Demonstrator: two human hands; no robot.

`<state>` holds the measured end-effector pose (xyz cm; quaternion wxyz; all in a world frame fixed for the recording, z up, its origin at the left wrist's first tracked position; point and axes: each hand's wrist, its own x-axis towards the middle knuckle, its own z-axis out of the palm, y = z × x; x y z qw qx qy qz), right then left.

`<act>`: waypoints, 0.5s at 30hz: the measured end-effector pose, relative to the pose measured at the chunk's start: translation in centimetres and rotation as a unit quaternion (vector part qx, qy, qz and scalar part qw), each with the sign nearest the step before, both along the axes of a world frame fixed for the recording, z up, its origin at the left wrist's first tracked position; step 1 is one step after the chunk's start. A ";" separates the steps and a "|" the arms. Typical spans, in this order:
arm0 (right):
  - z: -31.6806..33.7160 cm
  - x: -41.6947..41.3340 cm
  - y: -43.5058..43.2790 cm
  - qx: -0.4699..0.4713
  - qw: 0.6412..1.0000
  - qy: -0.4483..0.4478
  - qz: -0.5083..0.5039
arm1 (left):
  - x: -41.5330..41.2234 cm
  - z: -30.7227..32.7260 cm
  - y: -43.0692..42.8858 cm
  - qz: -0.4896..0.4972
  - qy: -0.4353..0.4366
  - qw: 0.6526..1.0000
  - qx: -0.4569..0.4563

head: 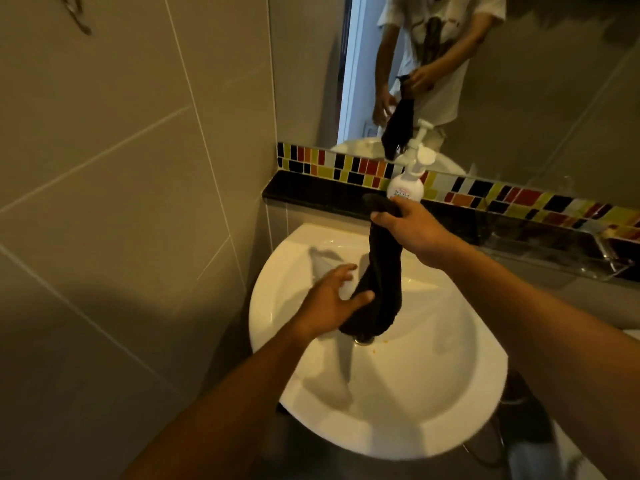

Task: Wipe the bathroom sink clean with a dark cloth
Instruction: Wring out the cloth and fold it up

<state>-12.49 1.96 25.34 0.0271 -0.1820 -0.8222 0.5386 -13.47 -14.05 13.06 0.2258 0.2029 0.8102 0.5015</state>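
So the white bathroom sink (433,386) sits right in the middle and everything happens over it. The right hand (407,226) is up above the back rim of the sink, fingers clamped round the top end of the dark cloth (375,289), which hangs straight down in a long bunched strip. Its bottom end reaches the basin floor, right at the drain (362,340), partly covering it. The left hand (330,303) is over the left side of the bowl, fingers spread apart, thumb pressed against the lower part of the cloth but not gripping it as far as I can see.

Behind the sink there's a black ledge (311,194) with a white pump bottle (410,181) standing on it, just past the right hand. Above the ledge runs a strip of coloured mosaic tiles (346,164), then a mirror (519,81). A few yellowish specks sit on the basin near the drain.
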 end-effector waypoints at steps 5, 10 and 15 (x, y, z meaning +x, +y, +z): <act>5.0 3.1 1.0 0.029 0.999 0.023 -0.001 | 3.6 2.2 2.1 0.033 0.065 0.997 -0.032; 6.0 6.0 3.8 0.057 0.997 0.008 -0.051 | 6.0 3.4 2.3 0.051 0.064 0.997 -0.007; 6.6 8.9 5.9 0.001 0.990 0.002 -0.139 | 5.0 6.1 1.4 0.014 0.098 0.995 0.019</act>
